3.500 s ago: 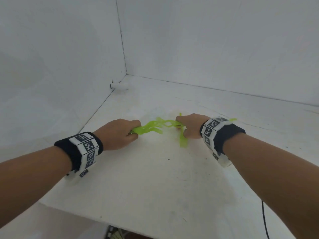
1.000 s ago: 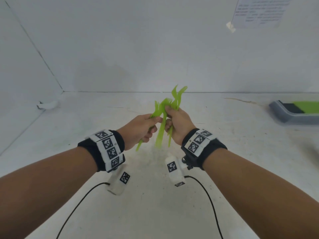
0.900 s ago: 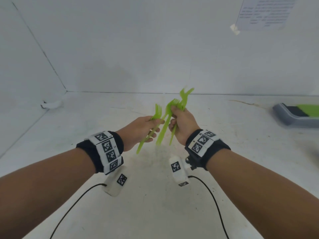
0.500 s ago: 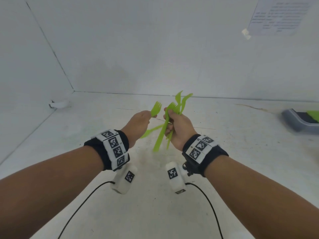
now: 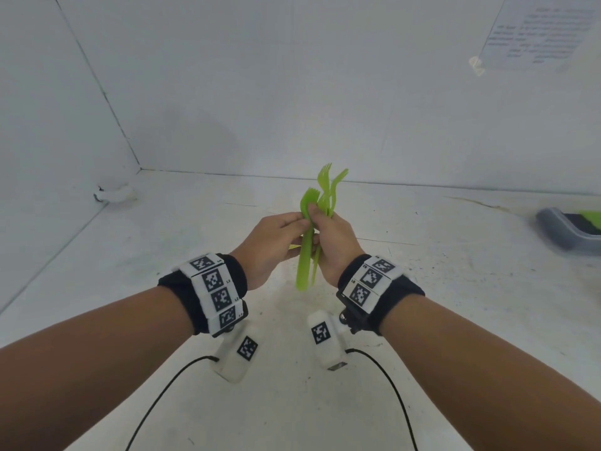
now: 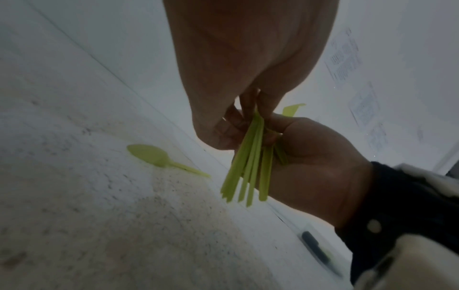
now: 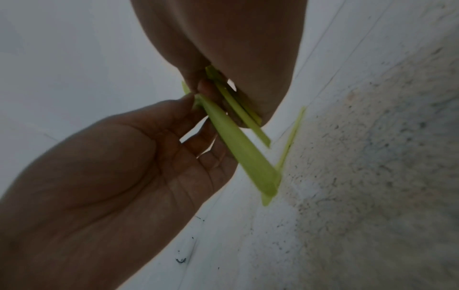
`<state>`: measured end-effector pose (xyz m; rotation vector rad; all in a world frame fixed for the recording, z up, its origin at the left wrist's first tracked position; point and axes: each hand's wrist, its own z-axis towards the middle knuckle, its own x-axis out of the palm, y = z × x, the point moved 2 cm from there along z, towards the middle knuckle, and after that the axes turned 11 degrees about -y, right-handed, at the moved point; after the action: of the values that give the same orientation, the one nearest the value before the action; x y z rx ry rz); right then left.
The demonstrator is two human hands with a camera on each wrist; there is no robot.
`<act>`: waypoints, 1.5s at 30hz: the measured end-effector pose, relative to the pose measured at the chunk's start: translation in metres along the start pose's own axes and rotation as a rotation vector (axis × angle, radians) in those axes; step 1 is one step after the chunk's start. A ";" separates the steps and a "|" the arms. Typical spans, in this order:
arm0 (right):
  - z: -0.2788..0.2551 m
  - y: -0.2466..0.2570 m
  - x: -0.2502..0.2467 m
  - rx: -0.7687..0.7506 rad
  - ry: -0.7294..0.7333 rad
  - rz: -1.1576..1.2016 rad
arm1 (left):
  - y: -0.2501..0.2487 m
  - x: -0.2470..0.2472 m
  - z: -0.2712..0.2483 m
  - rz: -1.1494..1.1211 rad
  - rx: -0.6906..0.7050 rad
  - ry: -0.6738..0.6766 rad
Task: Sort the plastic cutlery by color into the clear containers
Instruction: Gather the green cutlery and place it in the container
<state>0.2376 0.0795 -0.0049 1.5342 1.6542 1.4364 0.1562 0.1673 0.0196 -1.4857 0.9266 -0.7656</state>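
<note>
Since half a second ago the left hand has closed back in on the right hand; both now pinch one upright bundle of green forks, tines up, handles fanned below the fists. Only the left wrist view shows a green spoon lying alone on the counter; the head view hides it behind the hands. Only the head view shows a grey tray at far right holding something green. Counter white, speckled with dirt, boxed by white walls, printed sheet taped up. Cutlery translucent lime plastic.
</note>
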 end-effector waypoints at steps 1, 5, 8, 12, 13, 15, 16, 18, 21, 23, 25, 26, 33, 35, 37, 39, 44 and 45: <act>-0.001 0.000 0.001 -0.002 -0.004 -0.008 | 0.000 -0.002 -0.001 -0.009 0.005 0.020; -0.001 -0.001 0.004 0.052 -0.008 -0.011 | 0.001 -0.009 0.002 -0.017 0.009 0.034; 0.000 -0.005 0.005 0.076 0.005 -0.017 | 0.002 -0.014 0.005 -0.046 -0.072 0.062; -0.005 -0.004 0.005 0.068 0.019 -0.023 | 0.005 -0.018 0.008 -0.160 -0.208 0.131; -0.006 -0.003 0.005 0.063 0.002 -0.054 | 0.004 -0.019 0.008 -0.158 -0.215 0.127; -0.006 0.000 0.001 0.050 -0.071 -0.092 | 0.001 -0.021 0.009 -0.144 -0.210 0.079; -0.003 0.001 -0.003 0.038 -0.108 -0.085 | 0.000 -0.022 0.010 -0.136 -0.206 0.042; -0.001 0.004 -0.010 0.005 -0.114 -0.093 | 0.000 -0.023 0.012 -0.113 -0.200 -0.008; -0.003 0.005 -0.011 -0.061 -0.034 -0.181 | 0.004 -0.016 0.009 -0.079 -0.178 -0.027; -0.004 0.005 -0.009 -0.138 -0.010 -0.183 | 0.006 -0.009 0.007 -0.076 -0.140 -0.040; -0.004 0.003 -0.008 -0.192 0.001 -0.168 | 0.006 -0.004 0.007 -0.084 -0.100 -0.079; -0.004 0.000 -0.009 -0.205 0.004 -0.166 | 0.006 -0.003 0.007 -0.085 -0.086 -0.102; -0.007 0.001 -0.011 -0.142 0.063 -0.054 | 0.003 0.007 0.006 -0.097 -0.102 -0.138; -0.008 0.002 -0.012 -0.156 0.055 -0.096 | 0.001 0.007 0.008 -0.037 -0.113 -0.153; -0.008 0.003 -0.016 -0.213 -0.060 -0.162 | -0.001 0.007 0.011 0.000 -0.127 -0.165; -0.007 0.007 -0.023 -0.287 -0.196 -0.214 | -0.003 0.006 0.013 -0.026 -0.155 -0.183; -0.008 0.004 -0.029 -0.412 -0.038 -0.503 | -0.003 -0.003 0.012 -0.146 -0.187 -0.176; -0.008 -0.001 -0.025 -0.439 0.021 -0.580 | -0.002 -0.004 0.012 -0.134 -0.184 -0.192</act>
<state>0.2373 0.0537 -0.0102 0.7226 1.4918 1.3611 0.1648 0.1761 0.0206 -1.7637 0.7740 -0.6334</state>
